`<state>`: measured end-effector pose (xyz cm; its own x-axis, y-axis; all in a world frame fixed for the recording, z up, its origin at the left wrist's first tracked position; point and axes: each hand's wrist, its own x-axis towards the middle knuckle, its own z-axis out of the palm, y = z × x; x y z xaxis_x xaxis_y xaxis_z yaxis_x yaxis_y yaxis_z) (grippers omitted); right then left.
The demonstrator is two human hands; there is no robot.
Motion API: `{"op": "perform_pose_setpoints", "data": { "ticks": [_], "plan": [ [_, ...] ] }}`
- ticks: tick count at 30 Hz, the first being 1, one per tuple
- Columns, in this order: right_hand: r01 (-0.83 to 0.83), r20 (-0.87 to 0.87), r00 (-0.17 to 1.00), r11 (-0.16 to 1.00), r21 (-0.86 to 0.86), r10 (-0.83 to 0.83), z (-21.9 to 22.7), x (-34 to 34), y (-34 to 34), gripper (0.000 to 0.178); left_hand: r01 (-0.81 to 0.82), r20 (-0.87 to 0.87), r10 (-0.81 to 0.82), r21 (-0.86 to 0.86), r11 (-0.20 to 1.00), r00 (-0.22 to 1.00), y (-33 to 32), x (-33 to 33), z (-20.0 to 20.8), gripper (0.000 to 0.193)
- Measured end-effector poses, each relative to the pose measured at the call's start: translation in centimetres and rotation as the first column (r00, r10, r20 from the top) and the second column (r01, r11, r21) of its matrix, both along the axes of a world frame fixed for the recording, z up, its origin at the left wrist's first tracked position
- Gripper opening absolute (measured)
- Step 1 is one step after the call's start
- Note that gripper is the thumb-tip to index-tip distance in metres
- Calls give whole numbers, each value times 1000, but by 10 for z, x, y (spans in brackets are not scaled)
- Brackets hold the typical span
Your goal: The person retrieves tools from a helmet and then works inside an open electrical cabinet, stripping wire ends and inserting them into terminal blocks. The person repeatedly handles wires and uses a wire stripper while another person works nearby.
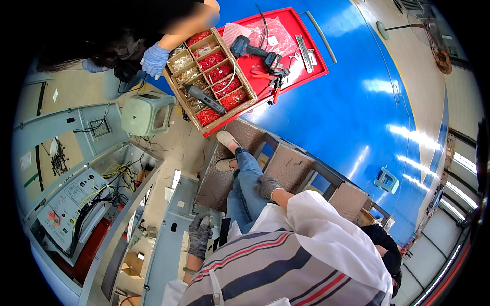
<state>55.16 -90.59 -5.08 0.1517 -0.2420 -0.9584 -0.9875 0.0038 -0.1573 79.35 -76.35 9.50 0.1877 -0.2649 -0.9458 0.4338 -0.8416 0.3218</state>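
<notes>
My left hand, in a dark grey knit glove, is beside the edge of a grey metal cabinet panel. Its fingers are curled in; a small pale spot shows at the fingertips, too small to name. My right hand, gloved the same way, lies over my jeans-clad leg near the knee, fingers stretched along the cloth and nothing in them. Under my shoes is a brown textured metal step.
A wooden compartment box of small red and metal parts, with a grey power tool on it, stands on a red cart beside a cordless drill. A co-worker's blue-gloved hand touches the box. Left are a stool and an open wired cabinet.
</notes>
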Motion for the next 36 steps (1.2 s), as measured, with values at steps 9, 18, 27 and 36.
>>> {"op": "perform_pose_setpoints", "data": {
  "ticks": [9, 18, 27, 36],
  "plan": [
    [17, 41, 999, 996, -85, -14, -10, 8, 11, 39, -224, -66, 226, 43, 974, 972, 50, -5, -35, 18],
    [-156, -3, 988, 979, -128, 157, -22, 51, 34, 36, -420, -17, 430, 177, 890, 903, 208, -6, -75, 15],
    [-396, -19, 918, 912, -106, 397, 7, 91, 93, 31, -188, 255, 125, 237, 953, 959, 272, -34, -55, 15],
    [-430, 151, 876, 884, -183, 457, 24, 120, 155, 22, -695, 22, 707, 207, 689, 707, 351, -87, -61, 14]
  ]
}}
